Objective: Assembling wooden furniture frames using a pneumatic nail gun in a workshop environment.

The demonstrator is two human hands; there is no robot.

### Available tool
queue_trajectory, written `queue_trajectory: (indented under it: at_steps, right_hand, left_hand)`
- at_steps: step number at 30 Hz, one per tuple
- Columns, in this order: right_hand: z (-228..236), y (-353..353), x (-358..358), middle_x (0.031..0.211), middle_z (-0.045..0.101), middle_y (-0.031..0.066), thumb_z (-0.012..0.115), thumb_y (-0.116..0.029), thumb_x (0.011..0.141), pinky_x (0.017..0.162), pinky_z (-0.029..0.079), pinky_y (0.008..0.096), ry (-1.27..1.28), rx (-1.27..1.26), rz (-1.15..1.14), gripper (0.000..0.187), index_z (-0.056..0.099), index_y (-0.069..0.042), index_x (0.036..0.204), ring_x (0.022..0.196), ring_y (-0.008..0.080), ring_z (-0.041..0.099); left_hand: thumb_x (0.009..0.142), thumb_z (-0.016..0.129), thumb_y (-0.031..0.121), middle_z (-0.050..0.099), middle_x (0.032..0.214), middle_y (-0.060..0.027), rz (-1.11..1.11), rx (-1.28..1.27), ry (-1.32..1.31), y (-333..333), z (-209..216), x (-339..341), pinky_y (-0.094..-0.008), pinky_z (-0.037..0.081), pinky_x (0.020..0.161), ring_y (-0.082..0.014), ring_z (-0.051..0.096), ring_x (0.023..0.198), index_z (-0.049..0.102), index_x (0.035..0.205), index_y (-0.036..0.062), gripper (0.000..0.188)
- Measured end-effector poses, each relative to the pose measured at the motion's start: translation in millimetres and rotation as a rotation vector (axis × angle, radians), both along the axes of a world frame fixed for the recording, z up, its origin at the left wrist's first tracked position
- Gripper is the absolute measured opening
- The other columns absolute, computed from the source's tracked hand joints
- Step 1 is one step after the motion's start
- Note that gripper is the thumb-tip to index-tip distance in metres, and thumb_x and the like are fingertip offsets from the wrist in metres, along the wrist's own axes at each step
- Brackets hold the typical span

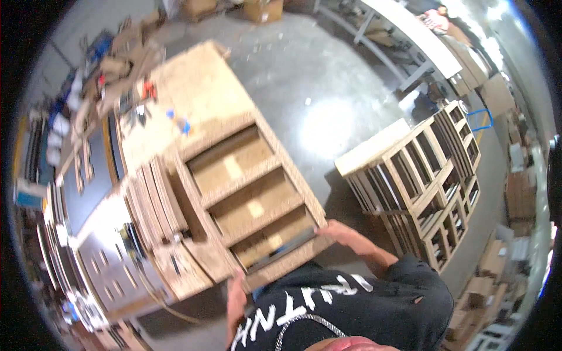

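Before me a wooden frame (253,195) with three rectangular openings lies at a slant on a plywood work table (205,76). It looks like a cabinet or furniture frame made of particle board or plywood. My right hand (338,230) is closed on its near right corner, the thumb side toward the top face. At the near left corner my left hand (236,285) grips the edge, its fingers partly hidden by the wood. Left of the frame stands a row of curved wooden strips (153,202).
Pliers-like tools (139,114), an orange tool (150,89) and blue items (180,121) lie on the table. Several stacked wooden frames (418,181) stand on the floor to the right. Beyond is a long white table (410,29), with a person (435,20) near it. Cardboard boxes (263,10) sit far off.
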State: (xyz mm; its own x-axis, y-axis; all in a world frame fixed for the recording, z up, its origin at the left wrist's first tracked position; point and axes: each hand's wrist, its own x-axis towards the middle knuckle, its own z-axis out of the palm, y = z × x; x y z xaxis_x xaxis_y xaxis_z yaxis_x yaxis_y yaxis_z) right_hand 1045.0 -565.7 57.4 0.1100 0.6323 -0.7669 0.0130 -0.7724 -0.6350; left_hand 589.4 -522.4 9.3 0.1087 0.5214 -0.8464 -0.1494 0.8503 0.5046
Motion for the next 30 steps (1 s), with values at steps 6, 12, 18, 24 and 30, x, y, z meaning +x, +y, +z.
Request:
queue_trajectory:
  at_steps: [6, 12, 18, 24, 30]
  right_hand:
    - [32, -10, -7, 0.082, 0.069, 0.0121, 0.076, -0.045, 0.078, 0.072, 0.049, 0.0353, -0.313, -0.009, 0.019, 0.05, 0.073, 0.002, 0.094, 0.076, 0.0208, 0.064]
    - [14, -7, -4, 0.084, 0.069, 0.0153, 0.073, -0.054, 0.075, 0.074, 0.051, 0.038, -0.395, -0.016, 0.058, 0.059, 0.072, 0.002, 0.094, 0.079, 0.0269, 0.066]
    - [22, -26, -28, 0.096, 0.071, 0.0202, 0.062, -0.057, 0.082, 0.083, 0.051, 0.0421, -0.461, 0.094, -0.128, 0.063, 0.07, 0.003, 0.099, 0.095, 0.0339, 0.066]
    - [-19, -105, -136, 0.127, 0.056, 0.0325, 0.059, -0.048, 0.09, 0.104, 0.042, 0.0467, -0.804, 0.015, -0.648, 0.07, 0.048, 0.007, 0.133, 0.123, 0.0446, 0.052]
    - [-79, -190, -282, 0.076, 0.068, 0.0142, 0.062, -0.052, 0.087, 0.059, 0.052, 0.0389, -0.388, -0.009, 0.568, 0.056, 0.063, 0.0, 0.109, 0.065, 0.0259, 0.065]
  left_hand:
    - [0.09, 0.069, 0.034, 0.063, 0.12, -0.0125, -0.122, 0.033, 0.367, 19, 82, 57, -0.0355, 0.046, 0.092, -0.0238, 0.058, 0.106, 0.058, 0.126, -0.0054, 0.055]
    - [0.091, 0.069, 0.038, 0.062, 0.107, -0.0081, -0.285, 0.123, 0.129, 32, 78, 44, -0.0345, 0.048, 0.078, -0.0192, 0.059, 0.09, 0.053, 0.13, -0.0047, 0.06]
    - [0.094, 0.064, 0.036, 0.062, 0.099, -0.0074, -0.263, 0.198, 0.109, 38, 37, -13, -0.0287, 0.047, 0.071, -0.0151, 0.056, 0.079, 0.052, 0.134, 0.0001, 0.055]
    - [0.101, 0.044, 0.027, 0.06, 0.075, -0.0078, -0.537, 1.627, -0.823, 7, 312, -139, -0.0382, 0.051, 0.072, -0.0212, 0.061, 0.074, 0.057, 0.127, 0.0012, 0.039]
    - [0.099, 0.046, 0.027, 0.06, 0.076, -0.0085, -1.3, 2.156, -1.421, -60, 440, -195, -0.0377, 0.05, 0.07, -0.0216, 0.06, 0.073, 0.058, 0.119, 0.0009, 0.035]
